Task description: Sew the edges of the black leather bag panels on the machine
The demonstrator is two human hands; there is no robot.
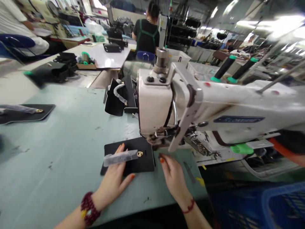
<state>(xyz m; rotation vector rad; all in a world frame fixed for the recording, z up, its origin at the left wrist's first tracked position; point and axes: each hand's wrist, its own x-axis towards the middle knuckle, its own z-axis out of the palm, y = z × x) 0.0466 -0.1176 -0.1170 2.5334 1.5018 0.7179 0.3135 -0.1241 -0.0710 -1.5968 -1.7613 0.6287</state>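
A black leather bag panel (pixel 147 162) lies on the green tabletop just left of the sewing machine's needle area. Across it runs a handle (pixel 122 157) wrapped in clear plastic, with a gold ring fitting (pixel 140 154) at its right end. My left hand (pixel 116 179) rests on the panel with fingers stretched out, passing beneath the handle, thumb apart. Close to the panel's right edge, my right hand (pixel 172 173) has thumb and forefinger pinched together; whatever they hold is too small to make out. The sewing machine head (pixel 156 105) stands right behind the panel.
More black bag pieces (pixel 119 98) lie beyond the machine head, and another panel (pixel 26 113) is at the far left. A blue basket (pixel 274 203) stands at the lower right. Thread spools (pixel 224 68) top the machine. A person (pixel 146 35) sits beyond.
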